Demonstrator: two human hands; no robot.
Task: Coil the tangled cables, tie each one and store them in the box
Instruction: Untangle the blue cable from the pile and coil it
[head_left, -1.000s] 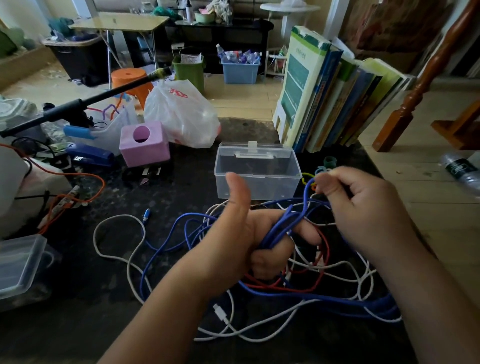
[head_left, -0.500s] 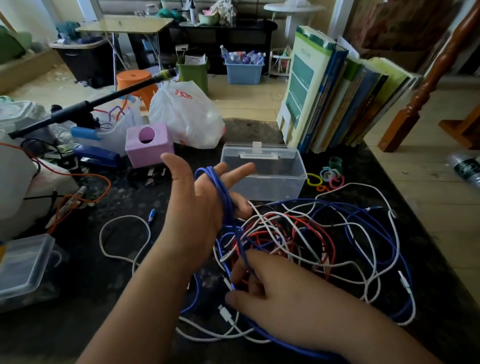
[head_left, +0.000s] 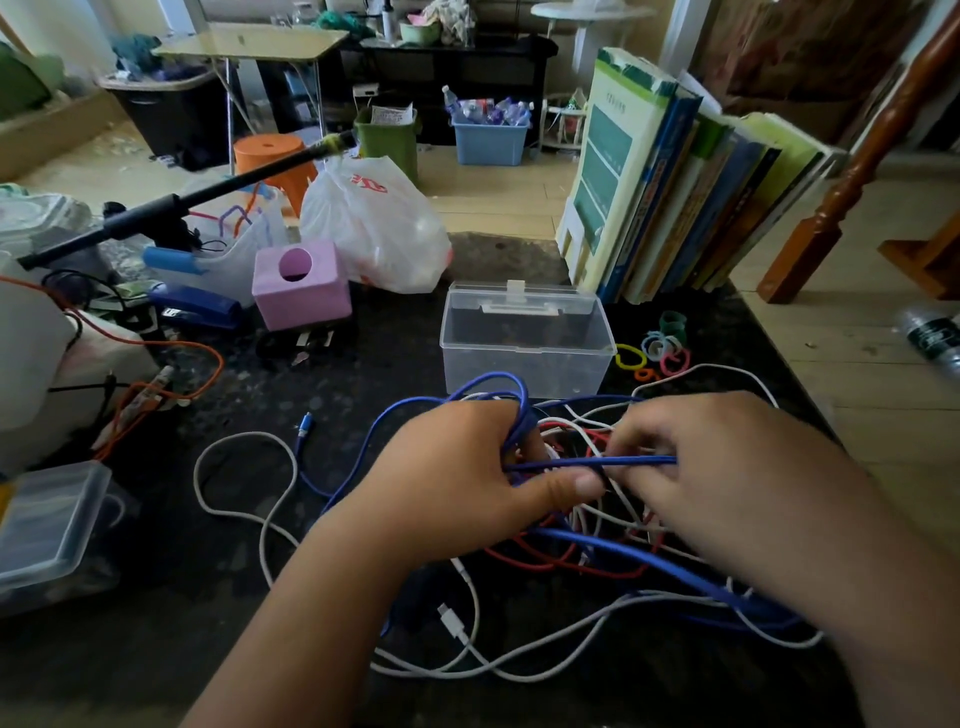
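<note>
1. The left hand (head_left: 457, 483) has its fingers curled around several loops of the braided blue cable (head_left: 592, 461), its grip tight on them, thumb pressed along a taut strand.
2. The right hand (head_left: 727, 467) pinches that same blue strand just beside the left thumb, a narrow grip on the cable.
3. Both hands hover over a tangle on the dark speckled worktop (head_left: 218, 613): thin white cables (head_left: 244, 519) loop out to the left and toward the near edge, and a red cable (head_left: 561, 566) lies under the hands.
4. The blue cable's plug end (head_left: 305, 426) lies on the worktop left of the hands.
5. A clear plastic box with its hinged lid open (head_left: 524, 358) stands just beyond the hands, nothing visible inside.
6. Small coloured elastic rings (head_left: 657, 351) lie to the right of the box.
7. A row of upright books (head_left: 675, 187) leans at the far right edge.
8. A pink cube with a round hole (head_left: 301, 283), a blue stapler (head_left: 195, 309) and a white plastic bag (head_left: 374, 223) sit to the far left.
</note>
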